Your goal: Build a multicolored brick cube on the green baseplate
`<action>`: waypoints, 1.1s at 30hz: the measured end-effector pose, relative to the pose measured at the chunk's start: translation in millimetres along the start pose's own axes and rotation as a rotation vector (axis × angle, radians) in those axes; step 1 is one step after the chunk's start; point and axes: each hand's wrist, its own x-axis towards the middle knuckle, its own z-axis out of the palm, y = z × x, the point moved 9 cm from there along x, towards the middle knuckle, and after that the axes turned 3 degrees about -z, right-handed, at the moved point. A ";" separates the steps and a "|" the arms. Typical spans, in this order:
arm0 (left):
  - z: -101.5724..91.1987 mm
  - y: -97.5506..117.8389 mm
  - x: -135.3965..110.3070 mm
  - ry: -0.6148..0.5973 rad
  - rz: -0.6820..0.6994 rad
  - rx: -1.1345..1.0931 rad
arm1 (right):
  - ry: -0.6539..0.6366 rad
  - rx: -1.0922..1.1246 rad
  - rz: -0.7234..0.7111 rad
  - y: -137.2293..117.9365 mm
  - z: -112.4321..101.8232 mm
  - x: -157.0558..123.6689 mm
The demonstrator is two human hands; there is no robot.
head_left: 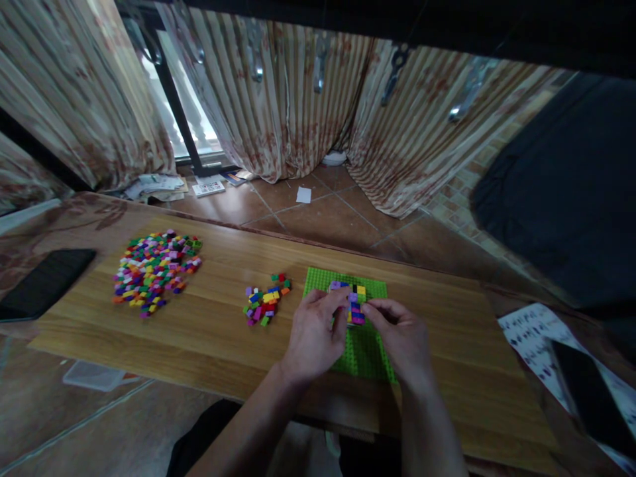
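While the wooden table [209, 344] fills the middle of the frame, a green baseplate [370, 358] lies at its centre right and a large brick pile [154, 268] lies at left. The left hand [315, 334] and right hand [402, 338] meet over the baseplate. A small brick heap [265, 301] lies just left of it. The fingers of both hands are clamped from two sides on a brick strip [356, 306] on the baseplate's upper part. The strip's long axis points toward the frame's top.

Baseplate [368, 351]: bright green, studded. Brick stack [355, 306]: purple, yellow, blue, magenta. Small pile [265, 303] and large pile [154, 270]: mixed red, green, yellow, blue, pink, orange. Counter [223, 344]: light brown wood grain. Curtains [278, 99]: beige stripes, rust blotches. Floor [322, 222]: terracotta tiles. Phone [44, 281]: black.
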 end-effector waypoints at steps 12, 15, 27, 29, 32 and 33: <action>1.9 0.5 0.4 -0.019 0.010 -0.008 | -0.057 0.283 0.307 31.1 11.1 2.7; 1.8 0.0 1.0 -0.031 -0.001 -0.015 | -0.096 0.355 0.379 35.1 16.3 1.6; -1.2 -2.6 2.0 -0.032 -0.037 -0.035 | -0.122 0.483 0.501 43.8 20.3 -0.7; -2.0 -1.9 2.2 -0.024 -0.030 -0.037 | -0.124 0.476 0.499 43.1 20.6 -1.0; -2.6 -1.1 2.0 -0.014 -0.017 -0.038 | -0.129 0.477 0.512 42.6 22.1 -2.0; -2.5 -1.3 2.0 -0.013 -0.017 -0.040 | -0.127 0.478 0.517 42.7 22.2 -2.1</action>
